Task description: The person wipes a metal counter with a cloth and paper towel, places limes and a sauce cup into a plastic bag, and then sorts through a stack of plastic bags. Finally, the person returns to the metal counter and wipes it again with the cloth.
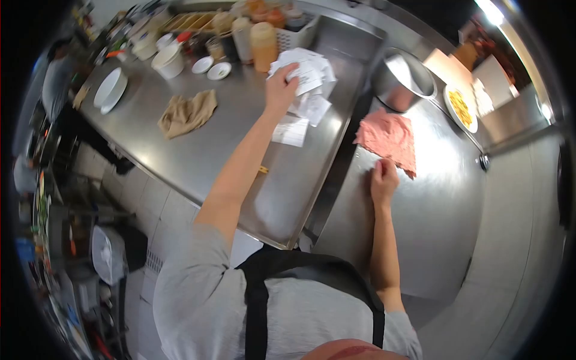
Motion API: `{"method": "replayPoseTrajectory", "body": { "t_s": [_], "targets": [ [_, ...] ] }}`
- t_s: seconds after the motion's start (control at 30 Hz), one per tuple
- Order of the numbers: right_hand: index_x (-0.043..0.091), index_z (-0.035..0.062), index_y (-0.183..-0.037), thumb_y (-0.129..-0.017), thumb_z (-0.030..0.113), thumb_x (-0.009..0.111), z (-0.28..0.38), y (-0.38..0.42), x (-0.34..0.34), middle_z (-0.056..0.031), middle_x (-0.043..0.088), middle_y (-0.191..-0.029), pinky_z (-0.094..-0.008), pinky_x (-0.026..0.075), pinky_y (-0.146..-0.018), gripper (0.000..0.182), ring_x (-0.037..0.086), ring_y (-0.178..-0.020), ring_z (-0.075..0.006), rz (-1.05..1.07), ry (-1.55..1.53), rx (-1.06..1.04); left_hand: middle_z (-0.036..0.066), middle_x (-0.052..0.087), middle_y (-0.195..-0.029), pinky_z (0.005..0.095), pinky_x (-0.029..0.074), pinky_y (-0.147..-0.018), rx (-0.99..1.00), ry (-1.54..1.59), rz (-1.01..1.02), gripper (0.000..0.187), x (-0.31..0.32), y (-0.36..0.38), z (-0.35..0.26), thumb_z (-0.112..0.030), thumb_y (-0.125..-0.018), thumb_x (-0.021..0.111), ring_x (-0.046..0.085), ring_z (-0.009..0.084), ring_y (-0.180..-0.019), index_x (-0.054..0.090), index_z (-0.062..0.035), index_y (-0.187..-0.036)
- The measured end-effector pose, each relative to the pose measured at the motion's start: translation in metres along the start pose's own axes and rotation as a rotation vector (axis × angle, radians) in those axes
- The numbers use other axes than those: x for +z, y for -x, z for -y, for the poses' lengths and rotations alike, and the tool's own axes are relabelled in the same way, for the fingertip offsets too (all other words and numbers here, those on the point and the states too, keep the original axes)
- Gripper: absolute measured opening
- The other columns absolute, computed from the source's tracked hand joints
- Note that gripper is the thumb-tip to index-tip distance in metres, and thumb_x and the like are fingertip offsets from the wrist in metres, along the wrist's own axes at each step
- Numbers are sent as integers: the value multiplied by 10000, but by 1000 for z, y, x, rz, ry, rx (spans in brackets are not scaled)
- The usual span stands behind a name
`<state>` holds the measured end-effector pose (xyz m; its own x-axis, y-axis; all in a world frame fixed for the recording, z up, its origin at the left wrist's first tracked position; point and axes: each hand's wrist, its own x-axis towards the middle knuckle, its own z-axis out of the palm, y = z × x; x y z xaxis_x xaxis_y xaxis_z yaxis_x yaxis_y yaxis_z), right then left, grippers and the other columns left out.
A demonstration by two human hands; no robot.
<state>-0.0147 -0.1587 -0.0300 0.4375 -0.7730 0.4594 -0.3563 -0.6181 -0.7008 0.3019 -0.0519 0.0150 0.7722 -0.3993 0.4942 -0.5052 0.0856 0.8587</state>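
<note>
My left hand [282, 90] reaches forward over the metal counter and pinches at a loose pile of white printed paper slips [308, 73]. Several slips are crumpled under and beside the hand, and one slip [291, 131] lies flat nearer to me. On the right-hand counter, my right hand [384, 183] is closed at the near edge of a pink cloth [387, 137], which lies spread and wrinkled. Its fingertips seem to pinch the cloth's edge. Left of the slips sits a crumpled tan cloth [187, 113].
A steel pot [403, 81] stands behind the pink cloth, beside a plate of yellow food [459, 109] and a ladle [483, 161]. Sauce bottles [264, 47], a white tub [168, 62] and a white bowl [111, 90] line the left counter. Another person [60, 90] stands far left.
</note>
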Motion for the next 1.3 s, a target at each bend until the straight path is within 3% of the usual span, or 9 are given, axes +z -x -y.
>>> {"method": "replayPoseTrajectory", "body": {
  "t_s": [0.37, 0.43, 0.57, 0.67, 0.93, 1.07, 1.1, 1.13, 1.3],
  "targets": [
    [561, 12, -839, -821, 82, 570, -7, -2, -2, -45, 537, -693, -252, 423, -617, 73, 502, -645, -105, 67, -128, 150, 152, 574, -1055, 328, 471, -741, 309, -408, -45, 461, 12, -8, 51, -46, -723, 525, 594, 265, -796, 550, -129, -1175],
    [558, 12, -825, -818, 81, 564, -7, 0, -2, -47, 534, -684, -262, 422, -610, 70, 500, -635, -115, 71, -128, 104, 182, 543, -1129, 387, 467, -803, -106, -346, 120, 495, -20, -10, 22, -105, -730, 565, 589, 331, -897, 502, -167, -1218],
    [544, 0, -784, -778, 77, 537, 8, -2, -9, -111, 520, -644, -306, 419, -588, 77, 508, -604, -175, 27, -80, 93, 214, 601, -1017, 481, 424, -854, -4, -1283, -343, 676, -126, -3, 22, -578, -762, 542, 555, 386, -993, 465, -88, -1220],
    [558, 10, -790, -752, 79, 543, 3, -2, -7, -178, 564, -693, -354, 436, -594, 80, 567, -623, -288, -8, -78, 104, 122, 420, -1329, 535, 279, -975, -514, -1626, 431, 564, -204, 11, 51, -531, -844, 406, 331, 351, -1254, 424, -196, -1297],
    [598, 61, -904, -798, 190, 569, 23, 18, 2, -97, 625, -830, -326, 458, -666, 169, 597, -724, -231, 89, -549, 274, 173, 553, -1156, 406, 453, -845, 164, -809, -70, 345, -226, 36, 34, -85, -808, 502, 551, 322, -1040, 545, 58, -1119],
    [487, 87, -1160, -880, 387, 485, 98, 49, -13, -71, 569, -1079, -344, 459, -767, 411, 562, -882, -198, 243, -1409, 634, 116, 551, -1174, 337, 415, -900, 318, -101, 470, 346, -92, 104, -109, -13, -813, 520, 546, 219, -1034, 556, -28, -1157],
    [455, 80, -1201, -883, 398, 466, 120, 54, -22, -85, 549, -1103, -353, 464, -756, 450, 558, -871, -187, 178, -1648, 679, 136, 412, -1329, 345, 404, -917, -136, -42, 729, 457, -62, 129, -155, -18, -803, 547, 502, 217, -1108, 480, -62, -1253],
    [423, 73, -1242, -887, 409, 447, 132, 56, -25, -99, 529, -1127, -361, 470, -745, 489, 555, -859, -175, 107, -1890, 714, 166, 221, -1438, 371, 364, -960, 318, -83, 1001, 560, -39, 138, -148, -87, -811, 582, 367, 270, -1250, 385, -103, -1335],
    [408, 161, -1287, -888, 348, 448, 80, 64, -99, -86, 507, -1189, -478, 425, -836, 443, 443, -1121, -239, -9, -1430, 493, 213, 76, -1462, 393, 193, -1064, 431, -159, 968, 643, 34, 161, -120, -287, -827, 598, 132, 388, -1335, 306, -112, -1373]
  ]
}}
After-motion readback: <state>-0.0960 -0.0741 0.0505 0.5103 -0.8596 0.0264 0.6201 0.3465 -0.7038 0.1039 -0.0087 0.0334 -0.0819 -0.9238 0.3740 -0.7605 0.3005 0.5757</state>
